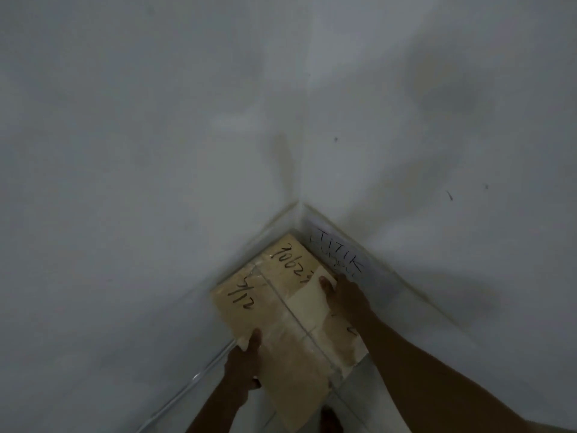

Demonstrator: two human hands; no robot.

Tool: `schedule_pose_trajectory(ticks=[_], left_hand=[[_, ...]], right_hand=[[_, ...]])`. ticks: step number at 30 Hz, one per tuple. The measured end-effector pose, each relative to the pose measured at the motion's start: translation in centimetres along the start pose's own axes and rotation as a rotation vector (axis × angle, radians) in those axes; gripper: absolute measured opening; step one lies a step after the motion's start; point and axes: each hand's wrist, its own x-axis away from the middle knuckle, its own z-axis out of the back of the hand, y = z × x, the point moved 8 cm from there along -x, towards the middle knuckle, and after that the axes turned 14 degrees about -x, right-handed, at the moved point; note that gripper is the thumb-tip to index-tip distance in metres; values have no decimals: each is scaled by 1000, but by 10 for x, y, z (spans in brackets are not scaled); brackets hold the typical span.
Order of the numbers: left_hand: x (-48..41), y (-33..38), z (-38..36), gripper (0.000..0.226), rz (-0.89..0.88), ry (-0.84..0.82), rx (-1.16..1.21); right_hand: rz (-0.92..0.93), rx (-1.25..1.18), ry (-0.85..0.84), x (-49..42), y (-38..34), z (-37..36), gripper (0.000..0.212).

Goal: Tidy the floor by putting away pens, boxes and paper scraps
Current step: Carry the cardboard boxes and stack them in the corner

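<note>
The cardboard box (281,295) sits low in the wall corner (299,210), left hand (246,360) gripping its near-left edge and right hand (343,295) clasping its far-right edge — best eased down square, released only once flush.

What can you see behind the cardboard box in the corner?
A white sheet with black handwriting sits against the wall behind the cardboard box. The box and the right hand cover its lower part, so the remaining writing cannot be read.
</note>
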Motion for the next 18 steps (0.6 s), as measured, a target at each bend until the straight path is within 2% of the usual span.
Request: schedule_pose_trajectory(ticks=[3, 5, 7, 9, 12, 14, 16, 18], left_hand=[[-23, -4, -23, 69, 31, -38, 58], [-33, -6, -38, 67, 57, -52, 87], [-43, -7, -51, 69, 82, -55, 100], [-48, -5, -61, 66, 78, -53, 112], [-54, 1, -66, 65, 58, -27, 99], [-55, 4, -67, 66, 51, -17, 95], [-57, 8, -65, 67, 30, -10, 91], [-60, 16, -65, 66, -7, -17, 77]], right_hand=[[16, -32, 2, -16, 13, -2, 65], [-1, 0, 65, -19, 29, 0, 69], [-84, 37, 148, -17, 53, 0, 80], [-247, 24, 188, -10, 80, -4, 98], [-509, -189, 251, 3, 116, -17, 120], [-621, -498, 295, 6, 129, -30, 126], [-683, -752, 332, 5, 134, -40, 121], [-679, -749, 317, 1, 132, -39, 110]])
